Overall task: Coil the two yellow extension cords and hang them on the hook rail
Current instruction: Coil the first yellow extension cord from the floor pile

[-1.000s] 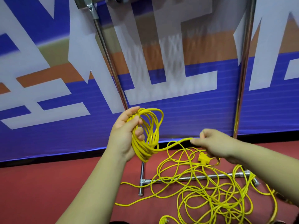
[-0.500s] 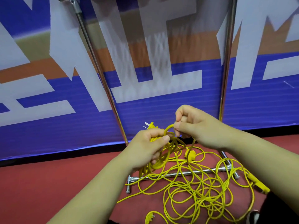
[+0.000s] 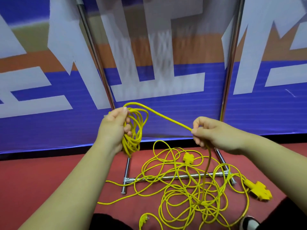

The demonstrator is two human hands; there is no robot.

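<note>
Coil (image 3: 134,130) is up in the left hand (image 3: 113,128), above and left of the metal stand's crossbar (image 3: 186,176). Fingers are curled round the top of the loops, thumb on top. Right hand (image 3: 214,131) pinches the free run of cord (image 3: 166,117) btwn thumb and forefinger, above the crossbar's right half. Below the pinch the cord drops into the loose pile (image 3: 199,203) sprawled across and in front of the crossbar.

Cord looks thin, light and floppy, prob a bit springy, so loops will want to twist and spill. Imo hold the bundle at the top and let the line slide thru the pinch.

Snag risks: strands lie across the crossbar, small socket block (image 3: 188,158) just behind it, bigger socket block (image 3: 260,191) past its right end, plug (image 3: 143,219) well in front. Can't tell which strand belongs to which cord.

Two uprights (image 3: 95,52) rise behind the crossbar, w/ a blue banner (image 3: 49,122) behind those. Hook rail isn't in view.
</note>
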